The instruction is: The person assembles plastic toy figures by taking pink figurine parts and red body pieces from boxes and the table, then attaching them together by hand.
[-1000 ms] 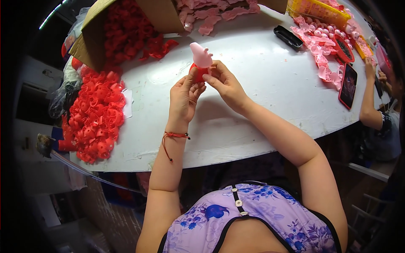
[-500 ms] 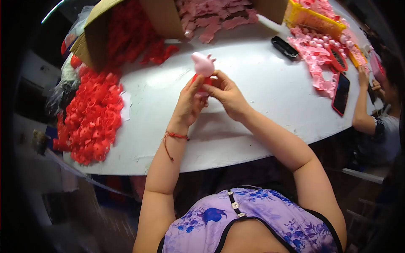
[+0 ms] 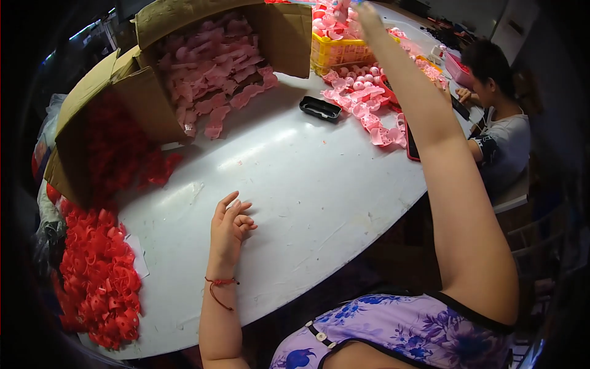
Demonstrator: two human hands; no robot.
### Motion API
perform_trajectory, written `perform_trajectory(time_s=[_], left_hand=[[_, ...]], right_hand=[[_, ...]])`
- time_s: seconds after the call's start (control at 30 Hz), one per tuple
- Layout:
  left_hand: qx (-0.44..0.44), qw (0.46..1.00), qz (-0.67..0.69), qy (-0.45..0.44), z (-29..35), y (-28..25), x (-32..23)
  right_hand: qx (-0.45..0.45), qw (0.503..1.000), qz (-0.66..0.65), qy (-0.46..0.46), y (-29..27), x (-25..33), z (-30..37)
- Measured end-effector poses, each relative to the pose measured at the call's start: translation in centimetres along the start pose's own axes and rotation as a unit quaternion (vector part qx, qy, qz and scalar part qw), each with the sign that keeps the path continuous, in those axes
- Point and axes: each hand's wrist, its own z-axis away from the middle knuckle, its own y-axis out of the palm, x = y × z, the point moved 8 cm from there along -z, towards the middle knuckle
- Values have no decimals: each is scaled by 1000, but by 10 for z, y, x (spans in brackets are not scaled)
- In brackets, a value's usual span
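Observation:
My left hand (image 3: 231,222) rests just over the white table (image 3: 295,184), its fingers loosely bent and apart, nothing in them. A red cord bracelet (image 3: 220,283) is around that wrist. My right arm stretches far forward to the yellow plastic basket (image 3: 335,56), which is heaped with pink and red toy parts (image 3: 329,24). At the top edge of the picture my right hand (image 3: 367,13) is over the basket, blurred and partly cut off. A pink toy piece (image 3: 342,8) shows beside it; whether my fingers touch it I cannot make out.
Cardboard boxes (image 3: 289,40) at the back left spill pink plastic pieces (image 3: 212,67) and red ones (image 3: 123,147). Red parts (image 3: 101,277) pile up at the left edge. A black case (image 3: 320,108), pink pieces (image 3: 369,111) and a phone (image 3: 412,144) lie toward the right, near another person (image 3: 504,129).
Both hands were holding a pink and red toy figure together. My left hand has let go; my right hand has gone forward and right to the basket. The view has turned right.

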Motion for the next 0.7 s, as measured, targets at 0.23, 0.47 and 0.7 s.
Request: perform_trajectory(time_s=[0.23,0.47,0.7], left_hand=[[4,1000,5,4,-1,5,0],[-3,1000,-19,18,-4,-1,7],[-28,993,-104,46,-1,6,4]], right_hand=[[2,996,-83,29,-39,-54,-21],[113,976,-58,175,53,-66,257],[180,896,341,-218,25,41,360]])
